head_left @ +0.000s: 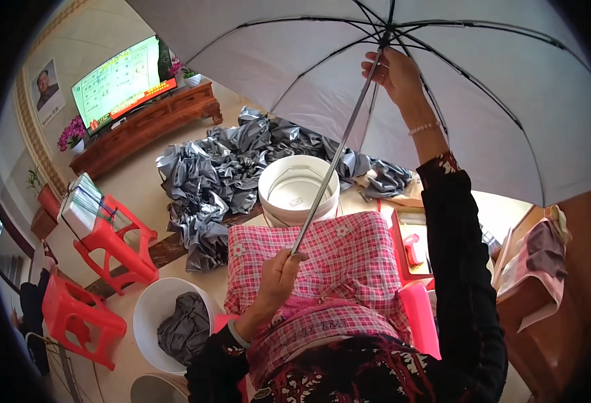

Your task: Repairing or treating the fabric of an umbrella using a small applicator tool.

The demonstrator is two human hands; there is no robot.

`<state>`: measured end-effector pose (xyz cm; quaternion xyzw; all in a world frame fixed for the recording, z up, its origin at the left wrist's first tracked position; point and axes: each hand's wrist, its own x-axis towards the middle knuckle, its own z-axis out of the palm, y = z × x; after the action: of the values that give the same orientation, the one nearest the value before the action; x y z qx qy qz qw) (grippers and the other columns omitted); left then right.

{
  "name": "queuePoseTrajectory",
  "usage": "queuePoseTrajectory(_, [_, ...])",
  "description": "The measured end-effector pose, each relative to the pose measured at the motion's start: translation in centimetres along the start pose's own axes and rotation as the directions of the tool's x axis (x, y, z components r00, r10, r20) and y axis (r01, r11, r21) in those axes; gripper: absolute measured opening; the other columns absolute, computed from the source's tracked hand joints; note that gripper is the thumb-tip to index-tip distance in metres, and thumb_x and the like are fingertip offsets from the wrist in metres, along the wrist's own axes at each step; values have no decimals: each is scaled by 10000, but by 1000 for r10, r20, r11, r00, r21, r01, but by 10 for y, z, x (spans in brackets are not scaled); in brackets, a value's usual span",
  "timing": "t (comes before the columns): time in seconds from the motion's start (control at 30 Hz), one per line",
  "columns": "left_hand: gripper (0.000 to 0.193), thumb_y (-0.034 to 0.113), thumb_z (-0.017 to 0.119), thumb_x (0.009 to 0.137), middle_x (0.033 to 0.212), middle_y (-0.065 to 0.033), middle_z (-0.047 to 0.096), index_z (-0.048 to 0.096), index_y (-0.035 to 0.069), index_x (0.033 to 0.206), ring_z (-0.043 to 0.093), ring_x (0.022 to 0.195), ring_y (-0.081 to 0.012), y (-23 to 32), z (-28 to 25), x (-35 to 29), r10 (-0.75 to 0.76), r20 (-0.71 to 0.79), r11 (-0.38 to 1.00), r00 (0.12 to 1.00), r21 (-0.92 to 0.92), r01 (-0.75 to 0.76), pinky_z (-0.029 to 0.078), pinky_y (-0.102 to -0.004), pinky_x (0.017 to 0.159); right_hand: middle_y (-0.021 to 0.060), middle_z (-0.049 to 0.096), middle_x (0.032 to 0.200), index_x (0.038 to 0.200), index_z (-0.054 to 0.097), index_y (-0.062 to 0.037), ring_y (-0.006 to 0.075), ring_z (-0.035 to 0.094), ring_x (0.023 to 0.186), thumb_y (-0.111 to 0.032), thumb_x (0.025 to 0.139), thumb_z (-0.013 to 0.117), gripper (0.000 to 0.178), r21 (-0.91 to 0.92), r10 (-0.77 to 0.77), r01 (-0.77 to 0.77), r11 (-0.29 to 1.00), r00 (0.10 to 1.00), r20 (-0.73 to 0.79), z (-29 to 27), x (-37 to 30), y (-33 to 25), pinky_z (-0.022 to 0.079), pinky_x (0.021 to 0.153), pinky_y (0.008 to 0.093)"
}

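An opened umbrella (497, 101) with a pale grey canopy and dark ribs fills the upper right, its underside facing me. Its thin metal shaft (333, 161) slants down toward my lap. My left hand (278, 279) is closed round the lower end of the shaft. Up near the hub, where the ribs meet, my right hand (401, 77) has thumb and forefinger at the top of the shaft; its other fingers are loosely curled beside it. A red checked apron (309, 252) covers my lap.
A white bucket (299, 213) stands beyond my knees, before heaped grey-black umbrella fabric (208, 171). Left are a white bin (149, 336) holding dark cloth (186, 329) and red stools (84, 316). A wooden cabinet (148, 124) bears a television (124, 84). Cloths (537, 262) hang at right.
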<state>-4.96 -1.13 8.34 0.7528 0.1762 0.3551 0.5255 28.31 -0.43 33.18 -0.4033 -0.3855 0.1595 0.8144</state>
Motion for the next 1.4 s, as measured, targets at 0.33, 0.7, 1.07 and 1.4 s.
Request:
queuePoseTrajectory(0.33, [206, 169, 447, 880, 574, -87, 509, 570, 6, 899, 470, 459, -169, -22, 5, -3, 301, -137, 869, 944, 448, -212, 355, -305, 427, 124, 598, 854, 883, 522, -14, 228, 589, 711, -254, 881, 448, 251, 101, 80, -111, 989, 960, 268, -38, 36, 13, 510, 647, 360])
queuePoseTrajectory(0.7, [218, 191, 451, 886, 631, -74, 536, 564, 8, 924, 494, 501, -166, -10, -2, -6, 227, -22, 952, 974, 215, -217, 387, -285, 460, 10, 431, 622, 837, 490, 2, 95, 421, 539, -188, 902, 400, 219, 628, -290, -93, 773, 828, 480, 2, 17, 0, 346, 492, 238])
queuePoseTrajectory(1.07, [309, 246, 370, 930, 555, 14, 380, 547, -3, 979, 369, 478, -67, -7, -1, -21, -93, 355, 913, 930, -343, 222, 308, -242, 433, -22, 353, 550, 772, 465, -9, 70, 324, 438, -186, 892, 395, 225, 723, -326, -184, 665, 800, 504, 20, 27, 12, 273, 456, 221])
queuePoseTrajectory(1.4, [328, 265, 362, 931, 575, -18, 418, 543, -7, 963, 399, 500, -84, -16, -5, -29, -3, 223, 995, 975, -93, 24, 334, -246, 452, 31, 440, 578, 797, 492, 14, 103, 417, 469, -234, 884, 407, 277, 660, -300, -402, 635, 659, 690, 54, 14, 8, 357, 494, 242])
